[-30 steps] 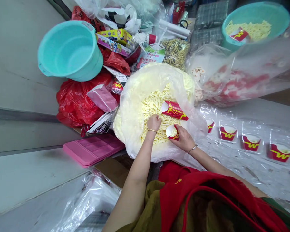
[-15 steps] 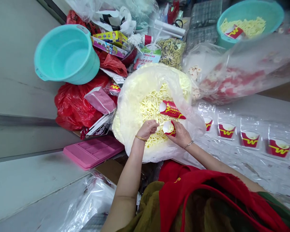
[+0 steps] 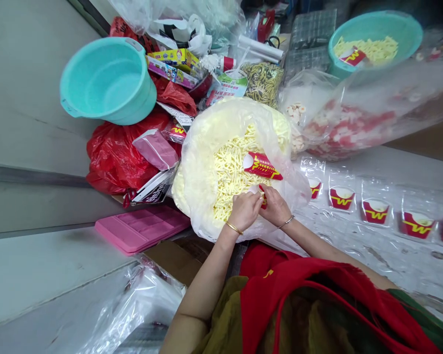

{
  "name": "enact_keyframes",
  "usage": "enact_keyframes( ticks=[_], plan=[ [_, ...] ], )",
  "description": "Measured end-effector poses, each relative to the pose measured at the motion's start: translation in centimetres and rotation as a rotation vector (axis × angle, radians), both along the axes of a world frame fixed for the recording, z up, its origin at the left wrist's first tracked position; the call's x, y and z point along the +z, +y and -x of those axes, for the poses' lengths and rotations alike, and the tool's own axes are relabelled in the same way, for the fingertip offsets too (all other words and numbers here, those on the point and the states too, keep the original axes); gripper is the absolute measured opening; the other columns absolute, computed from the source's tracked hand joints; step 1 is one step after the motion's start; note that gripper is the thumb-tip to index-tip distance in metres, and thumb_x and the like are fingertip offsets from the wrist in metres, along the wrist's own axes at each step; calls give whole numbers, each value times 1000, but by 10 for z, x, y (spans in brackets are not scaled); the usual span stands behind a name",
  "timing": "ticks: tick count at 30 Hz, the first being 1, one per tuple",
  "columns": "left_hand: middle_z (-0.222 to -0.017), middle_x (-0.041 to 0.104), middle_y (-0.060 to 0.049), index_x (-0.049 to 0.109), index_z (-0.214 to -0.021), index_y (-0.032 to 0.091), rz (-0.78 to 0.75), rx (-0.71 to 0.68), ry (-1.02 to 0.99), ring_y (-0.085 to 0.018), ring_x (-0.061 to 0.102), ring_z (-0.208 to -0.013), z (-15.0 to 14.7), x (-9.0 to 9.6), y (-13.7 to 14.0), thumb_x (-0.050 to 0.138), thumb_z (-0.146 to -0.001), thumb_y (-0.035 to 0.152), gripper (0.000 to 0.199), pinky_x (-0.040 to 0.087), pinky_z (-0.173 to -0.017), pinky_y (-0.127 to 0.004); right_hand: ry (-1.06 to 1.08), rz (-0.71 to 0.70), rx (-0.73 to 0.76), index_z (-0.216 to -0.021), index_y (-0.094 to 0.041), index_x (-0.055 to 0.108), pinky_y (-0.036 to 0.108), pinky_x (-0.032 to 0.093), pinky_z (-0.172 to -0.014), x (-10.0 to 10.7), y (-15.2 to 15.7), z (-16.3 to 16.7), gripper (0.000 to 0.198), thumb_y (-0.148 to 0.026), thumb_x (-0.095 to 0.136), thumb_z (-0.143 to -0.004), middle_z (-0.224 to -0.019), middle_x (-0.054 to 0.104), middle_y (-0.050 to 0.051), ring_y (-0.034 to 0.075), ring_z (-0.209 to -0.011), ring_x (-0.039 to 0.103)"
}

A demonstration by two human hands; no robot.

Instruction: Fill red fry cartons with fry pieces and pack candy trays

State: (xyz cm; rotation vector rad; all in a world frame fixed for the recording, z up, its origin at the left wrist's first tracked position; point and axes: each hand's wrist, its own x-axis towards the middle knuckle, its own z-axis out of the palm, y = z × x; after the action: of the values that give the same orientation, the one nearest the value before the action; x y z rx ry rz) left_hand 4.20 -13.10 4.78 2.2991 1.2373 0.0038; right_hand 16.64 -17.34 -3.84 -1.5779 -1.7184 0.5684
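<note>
From the head camera, I see both hands meeting over the near right part of an open clear bag (image 3: 198,162) of pale yellow sticks (image 3: 229,172). My right hand (image 3: 276,206) grips a small red carton (image 3: 264,201). My left hand (image 3: 244,211) is bunched against it, hiding most of the carton; its fingertips are covered, so I cannot tell whether they pinch anything. Just beyond, toward the bag's right edge, a nested carton stack (image 3: 264,166) lies on the sticks, crowding that side. Off the bag's far right edge slumps a plastic sack of red and white pieces (image 3: 354,128), with a turquoise bowl (image 3: 372,29) past it. By the left edge I have a red plastic bag (image 3: 114,152), a turquoise tub (image 3: 103,88) above it and a pink tray (image 3: 143,228) nearer. Sleeved cartons (image 3: 342,199) line up to the right.
</note>
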Motion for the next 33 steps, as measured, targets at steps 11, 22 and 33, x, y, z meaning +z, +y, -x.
enact_keyframes(
  ticks=[11, 22, 33],
  plan=[
    [-101, 58, -6, 58, -103, 19, -226, 184, -204, -18, 53, -95, -8, 3, -46, 44, -88, 21, 21, 39, -81, -33, 59, -71, -58, -130, -14, 37, 45, 47, -91, 26, -35, 5, 55, -16, 52, -78, -116, 55, 16, 27, -106, 53],
    [-102, 60, -4, 60, -102, 22, -150, -218, -136, -17, 55, -99, -63, 10, -104, 45, -84, 16, 24, 25, -107, -42, 148, -36, -261, -132, -16, 38, 46, 47, -91, 12, -111, -46, 52, -16, 48, -81, -114, 55, 14, 25, -106, 53],
    [-94, 66, -6, 67, -95, 24, -14, -776, -135, -19, 61, -88, -328, -32, -251, 43, -83, 13, 29, 30, -106, -43, 94, 39, -866, -131, -20, 41, 43, 48, -92, -12, -307, -258, 49, -16, 46, -82, -112, 57, 12, 24, -105, 53]
  ],
)
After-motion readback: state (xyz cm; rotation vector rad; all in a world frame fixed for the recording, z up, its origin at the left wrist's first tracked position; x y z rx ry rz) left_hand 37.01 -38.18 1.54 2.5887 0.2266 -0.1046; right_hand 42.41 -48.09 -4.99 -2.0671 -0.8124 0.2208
